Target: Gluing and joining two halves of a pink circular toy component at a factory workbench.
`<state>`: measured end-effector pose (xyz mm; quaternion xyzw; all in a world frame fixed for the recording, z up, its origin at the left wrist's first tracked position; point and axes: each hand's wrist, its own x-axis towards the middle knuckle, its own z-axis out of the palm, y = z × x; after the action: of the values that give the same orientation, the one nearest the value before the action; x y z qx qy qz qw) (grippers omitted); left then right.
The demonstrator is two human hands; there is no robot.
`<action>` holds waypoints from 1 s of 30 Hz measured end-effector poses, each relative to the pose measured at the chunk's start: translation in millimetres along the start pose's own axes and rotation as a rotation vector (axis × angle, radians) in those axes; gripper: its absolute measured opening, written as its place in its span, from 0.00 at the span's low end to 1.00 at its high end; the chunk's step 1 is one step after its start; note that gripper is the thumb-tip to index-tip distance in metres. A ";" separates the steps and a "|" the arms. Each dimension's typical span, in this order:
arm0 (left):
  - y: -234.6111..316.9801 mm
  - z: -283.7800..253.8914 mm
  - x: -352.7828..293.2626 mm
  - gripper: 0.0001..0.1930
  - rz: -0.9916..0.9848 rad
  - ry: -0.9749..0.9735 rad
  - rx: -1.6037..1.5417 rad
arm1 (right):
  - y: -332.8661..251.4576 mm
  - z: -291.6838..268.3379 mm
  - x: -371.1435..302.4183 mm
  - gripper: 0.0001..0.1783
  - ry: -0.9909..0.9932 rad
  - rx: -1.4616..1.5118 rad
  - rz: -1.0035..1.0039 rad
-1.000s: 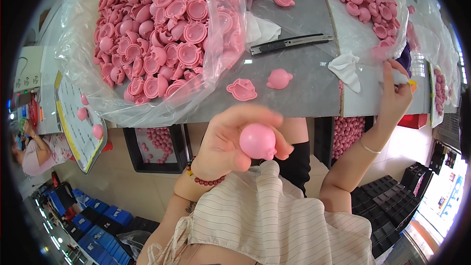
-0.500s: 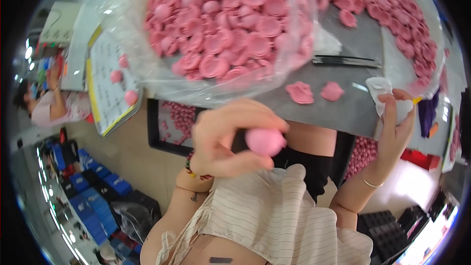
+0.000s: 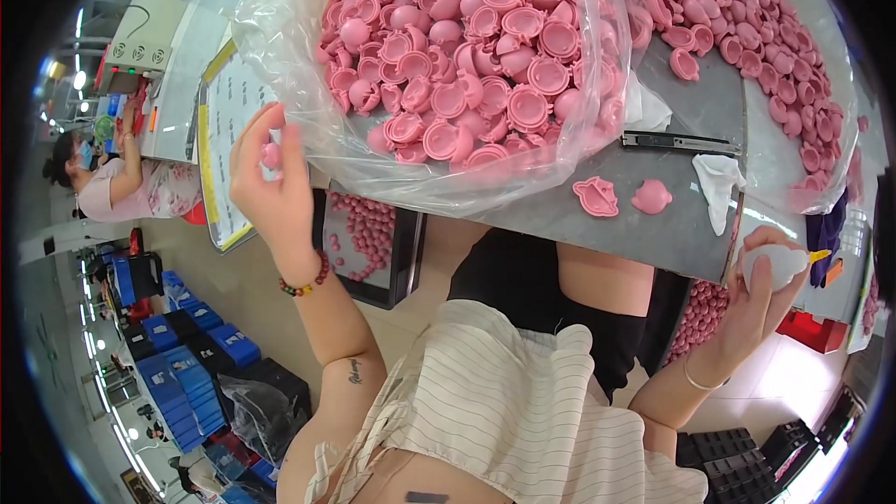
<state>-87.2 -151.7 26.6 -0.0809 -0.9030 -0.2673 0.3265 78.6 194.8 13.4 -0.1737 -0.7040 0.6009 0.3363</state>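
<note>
At the left, above a white sheet on a yellow-edged clipboard (image 3: 213,189), my left hand (image 3: 273,191) pinches a small pink ball (image 3: 271,157). Its fingers hide part of the ball and of the sheet. My right hand (image 3: 767,291), at the table's right edge, is wrapped around a white squeeze bottle (image 3: 780,266) with a yellow tip. Between my hands, two pink plastic pieces lie on the grey table (image 3: 523,201): an open shell (image 3: 595,197) and a rounded piece (image 3: 651,196). A crumpled white cloth (image 3: 719,189) lies near the right hand.
A clear plastic bag (image 3: 280,28) full of pink shells stands ahead, with another heap of pink shells (image 3: 793,84) at the far right. A black box cutter (image 3: 681,143) lies between. Below sits a black tray (image 3: 387,285) of pink balls. A co-worker (image 3: 117,177) sits at the far left.
My left hand has moved from in front of my lap to the clipboard at the left, carrying the pink ball. My right hand has lowered slightly with the bottle, away from the cloth.
</note>
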 end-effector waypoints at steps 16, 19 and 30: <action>28.9 29.7 13.0 0.10 0.084 -0.196 -0.025 | 1.0 -28.2 -31.1 0.23 0.129 0.069 -0.096; 31.8 38.4 11.3 0.10 0.018 -0.196 -0.074 | -0.7 -18.3 -25.9 0.26 0.125 0.022 -0.102; 93.4 17.1 1.0 0.04 -0.053 -0.462 -0.792 | -14.8 -0.8 -21.5 0.27 0.082 0.223 -0.072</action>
<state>-67.3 -63.7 56.4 -0.2339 -0.7823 -0.5749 0.0535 96.9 178.2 22.0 -0.1343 -0.6244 0.6552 0.4035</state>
